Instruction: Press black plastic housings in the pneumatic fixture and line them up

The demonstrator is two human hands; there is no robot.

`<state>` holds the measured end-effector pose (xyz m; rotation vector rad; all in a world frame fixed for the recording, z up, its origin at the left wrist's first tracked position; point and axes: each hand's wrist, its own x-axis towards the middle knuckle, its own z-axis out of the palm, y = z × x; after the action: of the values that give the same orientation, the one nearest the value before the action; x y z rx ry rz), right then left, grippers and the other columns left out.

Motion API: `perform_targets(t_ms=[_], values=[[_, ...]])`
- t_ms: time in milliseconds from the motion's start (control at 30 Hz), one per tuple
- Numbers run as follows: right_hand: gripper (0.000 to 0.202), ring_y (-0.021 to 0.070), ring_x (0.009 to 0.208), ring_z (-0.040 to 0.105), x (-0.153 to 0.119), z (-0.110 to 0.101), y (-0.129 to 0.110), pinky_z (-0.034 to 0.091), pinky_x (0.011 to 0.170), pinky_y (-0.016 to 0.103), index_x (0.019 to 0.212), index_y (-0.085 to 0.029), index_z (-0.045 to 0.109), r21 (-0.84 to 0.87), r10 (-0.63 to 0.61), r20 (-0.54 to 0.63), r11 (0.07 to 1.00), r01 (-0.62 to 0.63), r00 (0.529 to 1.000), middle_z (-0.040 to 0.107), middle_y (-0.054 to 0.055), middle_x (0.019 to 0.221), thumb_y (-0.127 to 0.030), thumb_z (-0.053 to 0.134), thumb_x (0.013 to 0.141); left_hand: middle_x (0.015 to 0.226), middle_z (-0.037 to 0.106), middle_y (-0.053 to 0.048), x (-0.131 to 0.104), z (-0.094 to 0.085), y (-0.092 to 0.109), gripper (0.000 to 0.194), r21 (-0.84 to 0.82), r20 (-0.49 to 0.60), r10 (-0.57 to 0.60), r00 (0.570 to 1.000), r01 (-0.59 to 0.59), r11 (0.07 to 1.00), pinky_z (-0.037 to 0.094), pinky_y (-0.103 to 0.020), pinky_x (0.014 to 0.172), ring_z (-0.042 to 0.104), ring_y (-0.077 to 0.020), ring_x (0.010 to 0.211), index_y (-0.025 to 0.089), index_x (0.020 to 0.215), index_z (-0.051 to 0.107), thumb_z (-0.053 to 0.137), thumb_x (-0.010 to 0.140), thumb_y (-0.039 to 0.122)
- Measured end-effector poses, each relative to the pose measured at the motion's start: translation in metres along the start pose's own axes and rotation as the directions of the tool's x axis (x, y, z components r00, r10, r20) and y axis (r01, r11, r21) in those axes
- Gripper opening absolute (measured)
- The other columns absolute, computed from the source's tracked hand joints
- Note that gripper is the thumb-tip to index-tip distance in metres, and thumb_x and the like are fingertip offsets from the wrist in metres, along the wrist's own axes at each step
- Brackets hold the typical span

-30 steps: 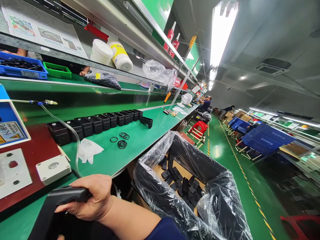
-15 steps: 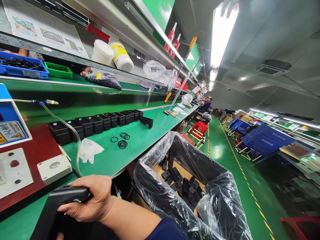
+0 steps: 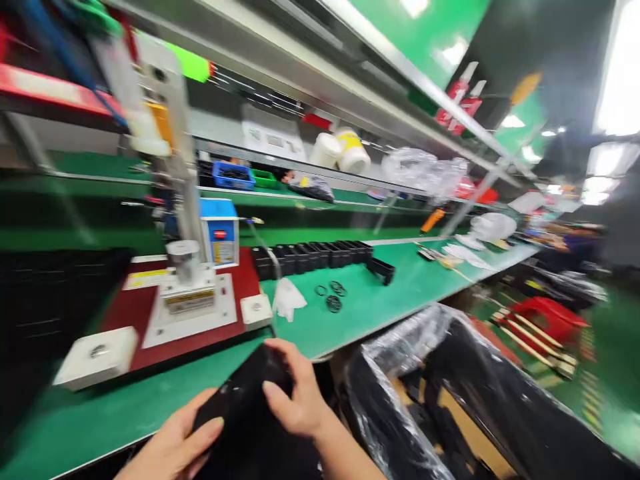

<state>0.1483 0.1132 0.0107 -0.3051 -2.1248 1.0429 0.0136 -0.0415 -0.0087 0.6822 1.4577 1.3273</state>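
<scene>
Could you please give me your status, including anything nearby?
Left hand and right hand both on black part. Part tilted, lower end indistinct. Plastic-lined box right of the right forearm.

Left hand (image 3: 183, 440): bare, I see, with a rounded left thumb (image 3: 207, 435) and short nail.
Left wrist (image 3: 147, 465): bare too, running off my near edge.
Right hand (image 3: 303, 397): bare again; right thumb (image 3: 277, 402) blunt, nail short.
Right forearm (image 3: 347, 447): bare, broadening toward me, any sleeve beyond my view.

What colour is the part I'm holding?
The held part is black, as the head view shows.
</scene>
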Motion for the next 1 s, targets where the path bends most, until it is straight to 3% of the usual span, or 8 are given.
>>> perform_targets(t_ms=[100,233,300,367,567,700,833,1000], values=[[0.056,0.0241,0.119,0.056,-0.003,0.004,0.008,0.047,0.101,0.038,0.137,-0.024,0.046,0.029,0.071,0.118,0.997,-0.074,0.990,0.057,0.011,0.130,-0.032,0.060,0.083,0.059,0.042,0.005,-0.005,-0.016,0.010,0.060,0.029,-0.037,0.072,0.997,-0.071,0.997,0.023,-0.020,0.043,0.028,-0.0063,0.047,0.018,0.101,0.057,0.067,0.067,0.067],[0.055,0.0265,0.119,0.057,-0.005,0.021,0.012,0.050,0.099,0.039,0.137,-0.026,0.047,0.043,0.028,0.100,0.999,-0.033,0.995,0.057,0.012,0.131,-0.039,0.062,0.086,0.074,0.055,0.000,-0.010,-0.032,0.014,0.057,0.162,-0.120,0.156,0.981,-0.135,0.977,0.040,-0.023,0.053,0.049,-0.0135,0.062,0.020,0.114,0.050,0.062,0.076,0.061],[0.053,0.0260,0.117,0.058,-0.002,0.026,0.009,0.051,0.097,0.037,0.137,-0.025,0.046,0.079,0.007,0.100,0.997,-0.015,0.995,0.057,0.012,0.130,-0.039,0.059,0.088,0.092,0.062,-0.005,-0.011,-0.034,0.014,0.055,0.276,-0.221,0.250,0.943,-0.186,0.943,0.048,-0.028,0.070,0.059,-0.0198,0.081,0.021,0.115,0.050,0.061,0.077,0.059],[0.051,0.0251,0.117,0.058,0.004,0.028,0.004,0.050,0.098,0.036,0.137,-0.024,0.046,0.108,0.013,0.124,0.994,-0.026,0.992,0.057,0.012,0.130,-0.040,0.057,0.089,0.105,0.063,-0.007,-0.012,-0.032,0.016,0.052,0.358,-0.313,0.328,0.891,-0.210,0.910,0.049,-0.031,0.084,0.060,-0.0229,0.094,0.022,0.113,0.051,0.060,0.078,0.059],[0.049,0.0221,0.114,0.057,0.017,0.034,-0.008,0.046,0.101,0.034,0.137,-0.022,0.041,0.172,0.064,0.192,0.980,-0.098,0.979,0.055,0.011,0.128,-0.043,0.048,0.093,0.095,0.064,-0.005,-0.011,-0.023,0.024,0.042,0.445,-0.488,0.449,0.749,-0.229,0.866,0.051,-0.029,0.077,0.062,-0.0200,0.083,0.020,0.106,0.055,0.054,0.083,0.055],[0.049,0.0225,0.114,0.056,0.021,0.040,-0.009,0.046,0.100,0.035,0.137,-0.022,0.040,0.186,0.082,0.190,0.976,-0.117,0.978,0.054,0.010,0.128,-0.043,0.046,0.093,0.093,0.065,-0.005,-0.008,-0.026,0.025,0.038,0.512,-0.482,0.537,0.692,-0.275,0.814,0.052,-0.027,0.073,0.062,-0.0192,0.081,0.019,0.104,0.057,0.055,0.084,0.051],[0.048,0.0226,0.113,0.057,0.023,0.049,0.001,0.047,0.098,0.035,0.135,-0.021,0.042,0.221,0.098,0.137,0.967,-0.127,0.986,0.055,0.011,0.127,-0.043,0.045,0.093,0.096,0.066,-0.005,-0.001,-0.033,0.017,0.041,0.579,-0.427,0.583,0.691,-0.287,0.763,0.054,-0.026,0.073,0.065,-0.0196,0.082,0.020,0.108,0.057,0.062,0.080,0.050],[0.044,0.0208,0.111,0.058,0.020,0.066,0.031,0.048,0.097,0.032,0.133,-0.022,0.044,0.199,0.147,0.089,0.966,-0.162,0.985,0.057,0.009,0.126,-0.039,0.044,0.093,0.101,0.069,-0.005,0.017,-0.048,-0.002,0.044,0.694,-0.368,0.623,0.690,-0.241,0.678,0.056,-0.027,0.078,0.068,-0.0215,0.087,0.022,0.107,0.063,0.069,0.073,0.051]])
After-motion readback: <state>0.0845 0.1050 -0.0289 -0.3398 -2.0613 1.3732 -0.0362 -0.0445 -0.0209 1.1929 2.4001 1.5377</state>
